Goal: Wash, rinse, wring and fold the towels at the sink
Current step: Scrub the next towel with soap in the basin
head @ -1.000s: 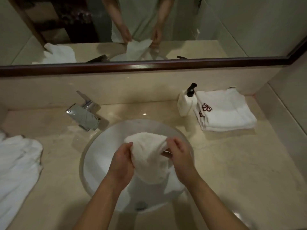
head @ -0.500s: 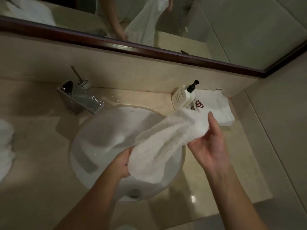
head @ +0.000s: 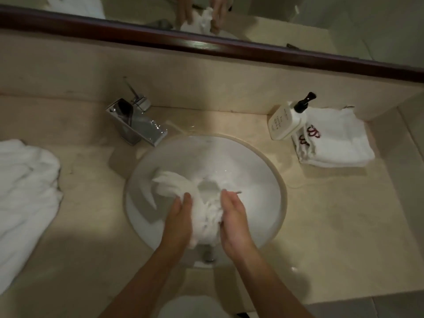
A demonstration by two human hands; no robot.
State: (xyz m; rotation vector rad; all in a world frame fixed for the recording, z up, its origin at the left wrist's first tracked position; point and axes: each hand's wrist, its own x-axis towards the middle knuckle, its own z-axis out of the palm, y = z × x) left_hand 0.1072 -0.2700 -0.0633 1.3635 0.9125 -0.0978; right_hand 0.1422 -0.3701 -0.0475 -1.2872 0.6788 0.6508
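Since the earlier frame the right hand (head: 231, 216) has come back down from the right, and the white towel (head: 204, 207) is bunched over the sink (head: 259, 161) at frame centre, pressed between it and the left hand (head: 179, 216), fingers straight and together. Folded towels (head: 337, 138) lie on the table (head: 321, 214) at upper right.

Beige, possibly marble counter (head: 321, 214), matching backsplash (head: 206, 83), dark wood-framed mirror (head: 344, 24), dim warm light
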